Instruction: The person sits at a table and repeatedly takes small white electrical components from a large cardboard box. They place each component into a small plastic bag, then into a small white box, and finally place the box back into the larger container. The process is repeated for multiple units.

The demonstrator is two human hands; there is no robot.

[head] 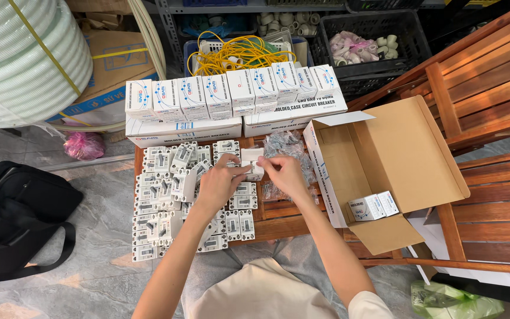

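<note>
Both my hands meet over a small wooden table point(278, 227). My left hand point(219, 180) and my right hand point(281, 174) together hold one small white circuit breaker point(252, 167) between the fingertips. Under and left of my hands lie several loose white circuit breakers point(160, 204) with dark switches. Clear plastic bags point(287, 145) lie just beyond my right hand. An open cardboard box point(385, 159) on its side stands to the right, with two small white boxes point(373, 207) inside.
Rows of small white boxes point(231, 88) sit on larger white cartons point(184, 131) at the table's far edge. Wooden chairs point(479, 94) stand right, a black bag point(13, 218) lies left on the tiled floor, a white hose coil point(19, 59) far left, yellow cable point(237, 53) behind.
</note>
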